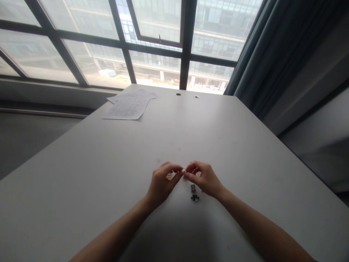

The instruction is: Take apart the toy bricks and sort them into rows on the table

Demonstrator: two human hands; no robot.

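Left hand (160, 182) and right hand (207, 179) nearly meet, pinching 1 small white piece (183, 170) between them over table (109, 163). 2 dark pieces (193, 188) lie near right hand; yellow piece (169, 176) shows behind left.

The left hand (163, 183) and right hand (208, 179) meet at the fingertips, pinching a small white piece (183, 171) over a white table (109, 163). A yellow piece (169, 176) shows within the left hand's curl. A dark studded block (193, 188) and a second dark part (195, 197) lie near the right hand. Printed sheets (129, 107) overlap at far left, below a framed window (187, 54); a blue curtain (261, 47) hangs at right.
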